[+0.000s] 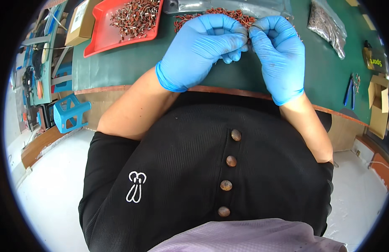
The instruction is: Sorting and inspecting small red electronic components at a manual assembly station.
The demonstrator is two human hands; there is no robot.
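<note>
Both hands wear blue gloves and meet fingertip to fingertip above the far part of the green worktop (119, 63): the left hand (205, 48) is curled, its thumb and forefinger pinched shut toward the right hand (278, 50), whose fingers pinch back at the same spot. Between the 2 pinches sits a tiny part (249, 38), too small and too covered by the gloves to tell its shape; it looks like 1 of the small reddish-brown pieces from the loose pile (215, 14) lying on the worktop just beyond the hands. My judgement is that the step in hand is fine fingertip work on a single piece, joining or twisting it, held clear above the worktop and just in front of that pile. The next move seems to call for a steady grip from both sides and a small, controlled motion, since the piece is easily dropped. Left of the pile, a red tray (98, 25) holds a second heap of like pieces, and well to the right of the pile lies a clear bag (328, 27) of small greyish parts
</note>
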